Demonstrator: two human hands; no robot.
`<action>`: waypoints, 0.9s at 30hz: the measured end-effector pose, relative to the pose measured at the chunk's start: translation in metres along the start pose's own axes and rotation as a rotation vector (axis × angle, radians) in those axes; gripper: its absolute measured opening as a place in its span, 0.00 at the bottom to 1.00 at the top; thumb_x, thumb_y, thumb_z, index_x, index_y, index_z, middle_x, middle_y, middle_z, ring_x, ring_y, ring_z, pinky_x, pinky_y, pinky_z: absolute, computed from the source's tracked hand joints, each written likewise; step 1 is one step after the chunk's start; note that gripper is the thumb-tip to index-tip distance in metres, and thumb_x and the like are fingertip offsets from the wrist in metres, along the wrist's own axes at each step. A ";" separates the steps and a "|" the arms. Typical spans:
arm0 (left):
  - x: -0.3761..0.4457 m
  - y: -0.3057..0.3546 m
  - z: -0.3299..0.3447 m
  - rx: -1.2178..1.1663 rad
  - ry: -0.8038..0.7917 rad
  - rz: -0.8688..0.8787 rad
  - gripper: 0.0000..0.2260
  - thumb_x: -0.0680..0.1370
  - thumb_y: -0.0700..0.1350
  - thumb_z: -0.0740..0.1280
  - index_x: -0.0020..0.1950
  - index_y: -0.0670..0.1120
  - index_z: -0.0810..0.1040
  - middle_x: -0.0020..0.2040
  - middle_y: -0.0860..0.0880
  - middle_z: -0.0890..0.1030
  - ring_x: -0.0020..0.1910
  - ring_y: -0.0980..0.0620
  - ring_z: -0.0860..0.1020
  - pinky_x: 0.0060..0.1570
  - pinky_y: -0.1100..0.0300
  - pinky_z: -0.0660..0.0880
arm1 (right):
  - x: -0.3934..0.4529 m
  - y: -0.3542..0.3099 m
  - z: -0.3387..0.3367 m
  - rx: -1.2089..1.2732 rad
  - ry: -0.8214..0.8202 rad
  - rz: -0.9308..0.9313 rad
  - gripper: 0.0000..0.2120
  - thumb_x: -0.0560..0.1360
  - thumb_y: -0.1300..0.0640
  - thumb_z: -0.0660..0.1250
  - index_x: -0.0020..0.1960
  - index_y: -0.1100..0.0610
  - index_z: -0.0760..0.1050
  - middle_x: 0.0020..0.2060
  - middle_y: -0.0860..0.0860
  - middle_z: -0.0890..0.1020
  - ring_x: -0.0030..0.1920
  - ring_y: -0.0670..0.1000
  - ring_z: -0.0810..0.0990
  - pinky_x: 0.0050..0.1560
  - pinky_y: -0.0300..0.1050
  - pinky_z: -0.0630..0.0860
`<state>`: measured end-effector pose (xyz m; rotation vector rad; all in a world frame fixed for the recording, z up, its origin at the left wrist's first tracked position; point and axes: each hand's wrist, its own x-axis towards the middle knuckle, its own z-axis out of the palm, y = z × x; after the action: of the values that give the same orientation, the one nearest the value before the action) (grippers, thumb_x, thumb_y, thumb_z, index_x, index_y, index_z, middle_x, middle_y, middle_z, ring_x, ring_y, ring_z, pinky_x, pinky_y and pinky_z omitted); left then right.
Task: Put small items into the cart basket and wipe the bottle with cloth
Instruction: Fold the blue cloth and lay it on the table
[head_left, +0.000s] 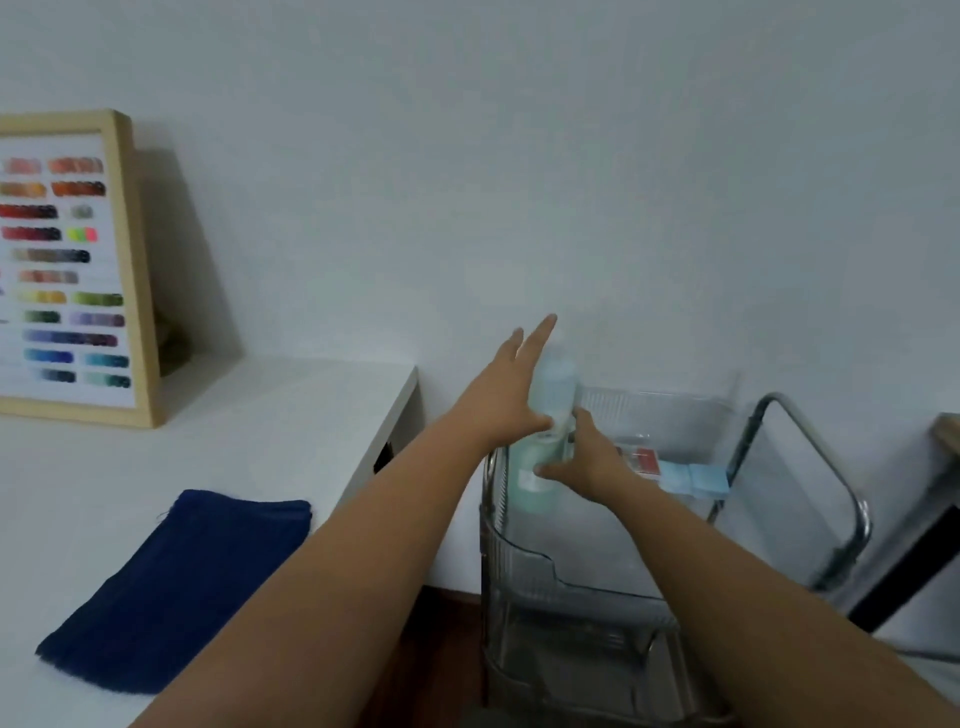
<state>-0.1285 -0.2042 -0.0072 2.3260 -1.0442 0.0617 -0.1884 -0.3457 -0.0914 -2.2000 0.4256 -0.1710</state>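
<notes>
A pale green bottle (540, 467) with a lighter upper part stands upright at the left end of the clear cart basket (524, 566). My left hand (506, 395) lies flat against the bottle's upper left side, fingers straight and pointing up. My right hand (587, 457) grips the bottle's middle from the right, thumb across its front. A folded dark blue cloth (176, 587) lies on the white table (218, 431) to the left. Inside the basket lie a small red item (647, 460) and a light blue pack (693, 480).
A wooden-framed colour chart (67, 265) leans against the wall at the table's back left. The cart's metal handle (810, 467) curves up on the right. A dark-framed piece of furniture (935, 519) stands at the far right edge.
</notes>
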 end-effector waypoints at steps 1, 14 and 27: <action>0.005 -0.003 0.004 0.027 0.017 0.006 0.54 0.68 0.45 0.77 0.78 0.63 0.40 0.78 0.44 0.60 0.73 0.44 0.65 0.62 0.54 0.70 | 0.005 0.000 0.002 0.013 0.015 -0.011 0.45 0.66 0.55 0.78 0.75 0.53 0.56 0.65 0.54 0.74 0.58 0.54 0.75 0.51 0.45 0.70; 0.057 -0.028 0.023 0.095 0.122 0.058 0.48 0.67 0.42 0.79 0.78 0.62 0.54 0.66 0.47 0.69 0.52 0.48 0.75 0.49 0.59 0.72 | 0.065 0.024 -0.014 0.020 -0.020 -0.116 0.43 0.67 0.56 0.78 0.74 0.49 0.57 0.55 0.46 0.73 0.52 0.50 0.75 0.46 0.42 0.71; 0.061 -0.031 0.032 0.074 0.146 0.078 0.49 0.67 0.44 0.77 0.77 0.65 0.51 0.69 0.48 0.67 0.60 0.44 0.72 0.57 0.51 0.74 | 0.074 0.032 -0.018 0.059 -0.034 -0.124 0.46 0.66 0.56 0.78 0.76 0.48 0.55 0.63 0.51 0.74 0.54 0.54 0.78 0.52 0.48 0.77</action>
<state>-0.0708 -0.2453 -0.0330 2.3067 -1.0747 0.3010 -0.1324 -0.4041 -0.1073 -2.1692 0.2626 -0.2101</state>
